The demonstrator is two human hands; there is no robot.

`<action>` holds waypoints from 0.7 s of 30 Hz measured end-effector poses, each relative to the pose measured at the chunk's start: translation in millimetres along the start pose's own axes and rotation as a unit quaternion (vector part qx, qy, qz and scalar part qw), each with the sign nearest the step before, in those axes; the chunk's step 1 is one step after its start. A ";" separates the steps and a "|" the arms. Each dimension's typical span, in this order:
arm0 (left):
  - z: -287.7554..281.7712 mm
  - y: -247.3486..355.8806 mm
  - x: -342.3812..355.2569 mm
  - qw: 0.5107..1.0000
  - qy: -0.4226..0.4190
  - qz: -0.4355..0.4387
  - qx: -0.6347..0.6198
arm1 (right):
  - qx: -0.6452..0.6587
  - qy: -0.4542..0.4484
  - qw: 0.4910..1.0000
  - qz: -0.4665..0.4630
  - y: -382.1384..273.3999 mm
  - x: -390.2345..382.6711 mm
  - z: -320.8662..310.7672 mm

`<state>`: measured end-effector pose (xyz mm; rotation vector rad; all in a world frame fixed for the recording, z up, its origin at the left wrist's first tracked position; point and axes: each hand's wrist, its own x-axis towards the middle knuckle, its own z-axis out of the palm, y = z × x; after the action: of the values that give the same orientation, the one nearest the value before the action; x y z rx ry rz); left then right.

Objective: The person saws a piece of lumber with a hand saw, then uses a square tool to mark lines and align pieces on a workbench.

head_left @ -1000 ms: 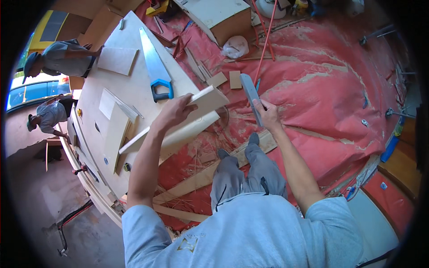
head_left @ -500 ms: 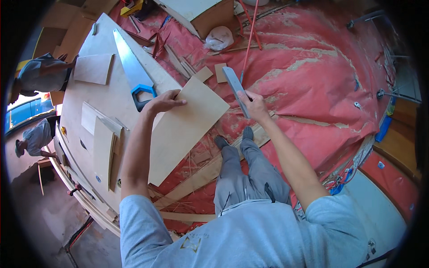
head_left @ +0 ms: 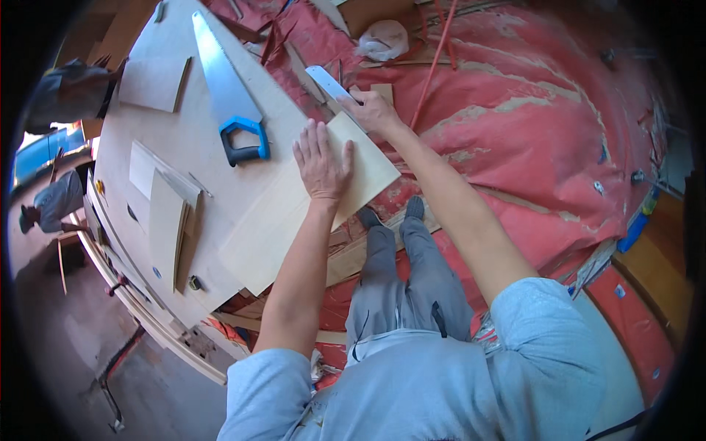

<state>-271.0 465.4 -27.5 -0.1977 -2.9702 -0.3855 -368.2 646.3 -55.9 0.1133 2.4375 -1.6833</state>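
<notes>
My left hand lies flat with stretched fingers on a pale plywood board. This board rests on a larger wooden sheet, and its near corner juts past the sheet's edge. My right hand grips a flat grey metal bar with a small hole near its end. The bar is held close to the board's far end; whether it touches the wood I cannot tell. A handsaw with a blue and black handle lies on the sheet, left of my left hand.
The large wooden sheet carries several plywood offcuts, a tape measure and another panel. Two other people are at the left. Red sheeting covers the floor, with a white plastic bag at the back.
My left hand has moved right and now lies flat on the board instead of holding its edge. My right hand has brought the metal bar left and farther away, to the board's far end.
</notes>
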 end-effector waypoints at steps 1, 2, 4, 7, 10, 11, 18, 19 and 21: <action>0.8 0.0 -1.4 1.000 0.005 0.005 0.010 | -0.009 -0.011 1.000 0.003 -6.7 8.5 4.9; 1.7 -0.7 -0.8 1.000 0.010 0.011 0.019 | -0.019 -0.021 1.000 0.007 -12.4 13.9 8.3; -1.6 -4.8 -3.1 1.000 0.007 -0.004 0.007 | -0.016 -0.044 0.999 0.016 -15.2 6.8 11.1; -5.6 -6.3 -1.6 1.000 0.008 -0.001 0.011 | -0.012 -0.056 0.998 0.037 -10.3 -9.6 3.7; -9.9 -4.7 0.1 0.999 -0.015 0.037 0.002 | 0.009 -0.045 0.998 0.052 -4.7 -29.8 -9.0; -11.9 -5.7 0.1 0.999 -0.016 0.037 0.003 | 0.026 -0.034 0.998 0.052 -4.2 -35.5 -9.3; -13.9 -7.2 -0.4 0.998 -0.032 0.044 -0.009 | 0.002 0.018 0.998 0.057 -18.1 -34.1 -1.2; -16.8 -6.2 0.3 0.998 -0.040 0.045 -0.017 | 0.001 0.011 0.998 0.058 -16.3 -34.5 -1.0; -18.9 -3.1 1.1 0.998 -0.038 0.040 -0.026 | 0.033 0.005 0.995 0.089 -11.6 -35.3 -2.5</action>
<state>-270.2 457.6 -10.1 -0.3444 -3.0160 -0.4546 -335.7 645.8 -37.7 0.3380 2.3026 -1.6870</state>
